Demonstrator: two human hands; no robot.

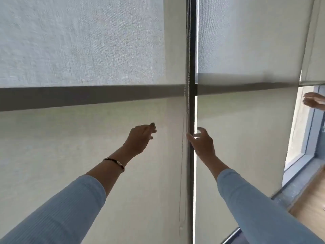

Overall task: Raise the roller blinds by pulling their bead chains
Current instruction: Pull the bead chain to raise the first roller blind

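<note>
Two pale roller blinds hang side by side, the left blind (79, 138) and the right blind (246, 129), split by a dark window post (192, 67). A thin bead chain (183, 155) runs down beside the post to a small weight near the bottom. My right hand (202, 143) is at the post with fingers spread, its thumb close to the chain; whether it touches is unclear. My left hand (140, 138) hovers left of the chain in front of the left blind, fingers loosely curled and holding nothing.
A dark horizontal window bar (88, 97) shows through both blinds. A third blind (314, 41) at the far right is raised, showing glass and frame below. Another person's hand (313, 102) reaches in at the right edge. Wooden floor (311, 199) lies lower right.
</note>
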